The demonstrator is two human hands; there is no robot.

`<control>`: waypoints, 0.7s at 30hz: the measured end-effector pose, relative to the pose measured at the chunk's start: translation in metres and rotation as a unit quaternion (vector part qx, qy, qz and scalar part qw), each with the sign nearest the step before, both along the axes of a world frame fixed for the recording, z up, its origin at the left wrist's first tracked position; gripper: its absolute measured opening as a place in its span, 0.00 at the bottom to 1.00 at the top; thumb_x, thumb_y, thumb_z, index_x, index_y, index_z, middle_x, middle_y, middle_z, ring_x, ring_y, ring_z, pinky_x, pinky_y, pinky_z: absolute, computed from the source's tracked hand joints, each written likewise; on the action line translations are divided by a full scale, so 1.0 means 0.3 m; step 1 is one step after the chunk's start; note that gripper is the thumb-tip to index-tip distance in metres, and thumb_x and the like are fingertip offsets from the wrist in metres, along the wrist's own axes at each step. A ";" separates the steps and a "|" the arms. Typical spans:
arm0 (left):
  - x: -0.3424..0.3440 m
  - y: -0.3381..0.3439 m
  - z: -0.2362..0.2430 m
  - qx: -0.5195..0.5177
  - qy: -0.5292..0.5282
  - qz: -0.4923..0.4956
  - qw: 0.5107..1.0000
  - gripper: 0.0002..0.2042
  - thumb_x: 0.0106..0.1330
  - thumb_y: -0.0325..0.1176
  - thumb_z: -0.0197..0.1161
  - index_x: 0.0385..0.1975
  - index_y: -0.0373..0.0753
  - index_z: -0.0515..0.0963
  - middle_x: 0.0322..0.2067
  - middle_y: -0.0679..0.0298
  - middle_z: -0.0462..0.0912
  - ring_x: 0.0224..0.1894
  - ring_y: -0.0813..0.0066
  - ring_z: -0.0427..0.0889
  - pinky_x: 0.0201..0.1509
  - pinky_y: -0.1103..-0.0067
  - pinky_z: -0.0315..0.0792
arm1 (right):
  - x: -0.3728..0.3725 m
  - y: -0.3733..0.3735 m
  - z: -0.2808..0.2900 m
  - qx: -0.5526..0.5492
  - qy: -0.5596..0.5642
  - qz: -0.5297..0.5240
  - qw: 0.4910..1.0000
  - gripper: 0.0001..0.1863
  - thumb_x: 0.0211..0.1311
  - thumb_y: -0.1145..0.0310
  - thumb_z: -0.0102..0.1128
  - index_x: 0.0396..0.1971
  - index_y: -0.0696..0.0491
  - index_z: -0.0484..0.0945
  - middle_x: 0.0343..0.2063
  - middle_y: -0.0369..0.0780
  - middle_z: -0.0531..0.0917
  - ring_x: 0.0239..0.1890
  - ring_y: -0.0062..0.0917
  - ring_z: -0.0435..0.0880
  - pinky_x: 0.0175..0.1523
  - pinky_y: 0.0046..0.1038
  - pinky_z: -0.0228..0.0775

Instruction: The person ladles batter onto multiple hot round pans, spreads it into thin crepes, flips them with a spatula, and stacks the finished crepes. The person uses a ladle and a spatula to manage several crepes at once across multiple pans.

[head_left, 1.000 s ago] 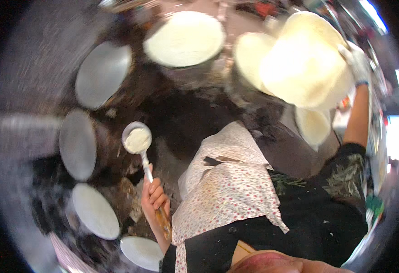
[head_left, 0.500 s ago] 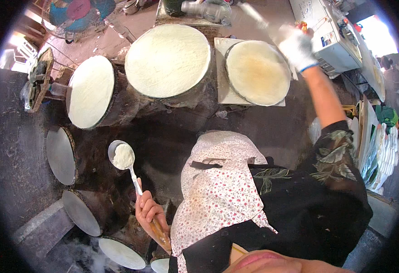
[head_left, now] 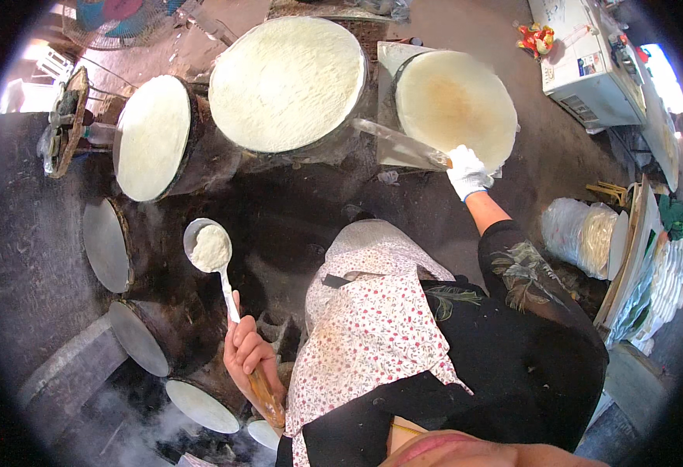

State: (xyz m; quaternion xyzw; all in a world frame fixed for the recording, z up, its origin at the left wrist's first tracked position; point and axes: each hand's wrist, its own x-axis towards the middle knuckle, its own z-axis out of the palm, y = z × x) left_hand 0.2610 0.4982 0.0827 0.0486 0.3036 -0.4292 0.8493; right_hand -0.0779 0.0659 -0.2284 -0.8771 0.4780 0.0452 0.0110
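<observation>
My left hand [head_left: 249,354] is closed round the wooden handle of a metal ladle [head_left: 228,296]. A lump of pale batter or dough [head_left: 210,249] sits in the ladle's bowl, away from the griddles. My right hand [head_left: 467,171], in a white glove, grips a long flat spatula [head_left: 400,142] whose blade points left. That blade reaches from the near edge of a round flatbread [head_left: 456,109], browned in its middle, toward the large griddle. Pale sheets of batter cover the large middle griddle [head_left: 287,84] and the left griddle [head_left: 152,138].
Several bare round griddles [head_left: 108,245] curve down the left side, with steam near the lowest. A fan [head_left: 115,23] stands at the far left. At right are a white chest appliance [head_left: 590,70], a plastic-wrapped stack [head_left: 582,233] and leaning boards [head_left: 629,257].
My right hand has come nearer and left from beyond the browned flatbread, bringing the spatula down to its near edge. My left hand still holds the loaded ladle in nearly the same place.
</observation>
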 end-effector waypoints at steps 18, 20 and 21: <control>-0.111 0.086 -0.185 -0.046 -0.071 0.076 0.993 0.20 0.87 0.35 0.41 0.73 0.39 0.60 0.26 0.70 0.63 0.16 0.86 0.63 0.16 0.88 0.68 | 0.931 0.510 0.545 0.390 -0.270 0.350 0.808 0.47 0.51 0.84 0.54 0.76 0.50 0.59 0.50 0.51 0.76 0.52 0.45 0.82 0.61 0.39 0.75; -0.109 0.083 -0.188 -0.060 -0.111 0.066 0.990 0.16 0.87 0.39 0.45 0.62 0.37 0.73 0.22 0.72 0.62 0.13 0.86 0.60 0.14 0.88 0.64 | 1.055 0.658 0.660 0.446 -0.290 0.469 0.705 0.45 0.55 0.79 0.59 0.75 0.47 0.57 0.50 0.55 0.75 0.51 0.54 0.82 0.55 0.46 0.78; -0.114 0.086 -0.173 0.004 -0.081 0.077 0.994 0.15 0.86 0.41 0.46 0.59 0.39 0.75 0.19 0.73 0.61 0.12 0.86 0.60 0.13 0.88 0.64 | 1.094 0.728 0.715 0.455 -0.324 0.536 0.633 0.38 0.59 0.76 0.60 0.73 0.49 0.62 0.46 0.54 0.78 0.48 0.53 0.84 0.53 0.46 0.79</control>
